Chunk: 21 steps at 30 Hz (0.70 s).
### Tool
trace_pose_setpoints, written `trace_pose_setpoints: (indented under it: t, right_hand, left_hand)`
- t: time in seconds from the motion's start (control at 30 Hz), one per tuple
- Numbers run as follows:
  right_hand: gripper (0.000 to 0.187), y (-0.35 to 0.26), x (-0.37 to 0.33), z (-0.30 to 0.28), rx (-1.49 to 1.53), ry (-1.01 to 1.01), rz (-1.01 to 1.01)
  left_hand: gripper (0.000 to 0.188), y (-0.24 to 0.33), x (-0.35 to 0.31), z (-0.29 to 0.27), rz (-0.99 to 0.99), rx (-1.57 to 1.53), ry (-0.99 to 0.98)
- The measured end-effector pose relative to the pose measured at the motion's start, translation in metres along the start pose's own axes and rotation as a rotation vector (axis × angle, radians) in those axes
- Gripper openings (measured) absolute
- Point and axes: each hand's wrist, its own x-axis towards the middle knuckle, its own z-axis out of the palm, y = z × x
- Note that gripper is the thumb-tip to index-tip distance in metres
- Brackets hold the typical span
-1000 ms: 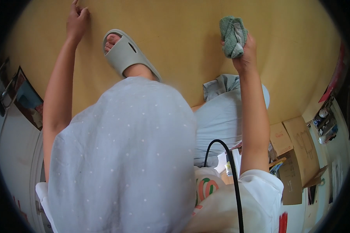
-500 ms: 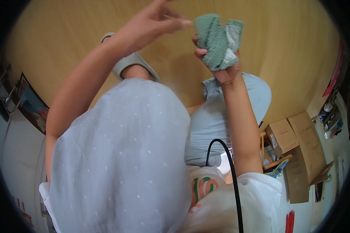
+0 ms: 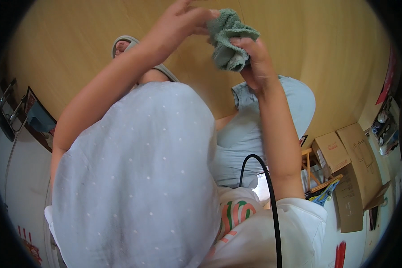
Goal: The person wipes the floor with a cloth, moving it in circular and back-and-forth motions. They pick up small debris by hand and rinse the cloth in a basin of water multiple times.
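A bunched green cloth (image 3: 228, 38) is held up in front of me over the wooden floor (image 3: 299, 49). My right hand (image 3: 254, 58) grips its lower right side. My left hand (image 3: 176, 27) pinches the cloth's upper left edge with the fingertips. A pale blue dotted cushion-like bundle (image 3: 134, 178) lies across my lap under my left forearm. My foot in a grey slipper (image 3: 134, 53) shows past the left arm.
Cardboard boxes (image 3: 353, 165) lie on the floor at the right beside a small wooden stand (image 3: 310, 165). A black cable (image 3: 268, 196) runs up from my chest. Dark framed items (image 3: 31, 120) lean at the left edge.
My left hand came off the floor at the far left and swung right to the cloth. My right hand brought the cloth inward, and both hands now hold it.
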Motion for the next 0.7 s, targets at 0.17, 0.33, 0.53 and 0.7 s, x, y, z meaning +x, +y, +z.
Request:
trace_pose_setpoints:
  t: [0.17,0.33,0.53,0.7]
  right_hand:
    - [0.039,-0.016,0.028,-0.047,-0.775,0.371,-0.378]
    - [0.04,0.001,0.06,-0.108,-1.289,0.622,-0.786]
    - [0.03,0.024,0.097,-0.034,-1.539,0.304,-1.171]
    - [0.038,0.039,0.113,-0.031,-1.562,-0.126,-1.069]
  left_hand:
    - [0.046,0.005,0.006,-0.014,0.044,0.077,0.121]
    - [0.049,-0.004,-0.005,-0.053,0.041,0.104,0.366]
    - [0.048,-0.009,-0.035,-0.106,0.02,0.167,0.442]
    - [0.047,0.001,-0.025,-0.103,0.008,0.213,0.495]
